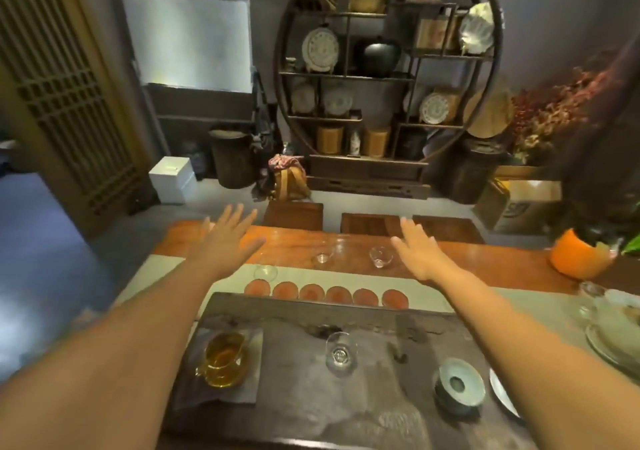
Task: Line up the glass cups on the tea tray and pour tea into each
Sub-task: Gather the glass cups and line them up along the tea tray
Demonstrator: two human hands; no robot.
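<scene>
Both my arms reach out over the table. My left hand point(227, 238) is flat, with its fingers spread wide, and it holds nothing. My right hand point(417, 252) is flat and spread too, and it also holds nothing.

Three small glass cups sit on the far side of the table. One glass cup point(265, 272) is just under my left hand, next to the first coaster. A second cup point(322, 258) stands on the bare wood between my hands. A third cup point(380, 256) is just beside my right hand, to its left.

Six round red coasters point(325, 293) lie in a row on a pale cloth runner point(162, 269).

Close to me is the dark stone tea tray point(363, 397). A glass pitcher point(223, 359) of brown tea stands on its left side, on a gray cloth mat point(242, 394). A tall clear glass point(341, 354) stands in the middle of the tray. A round blue-green lid rest point(459, 385) sits on the right side.
</scene>
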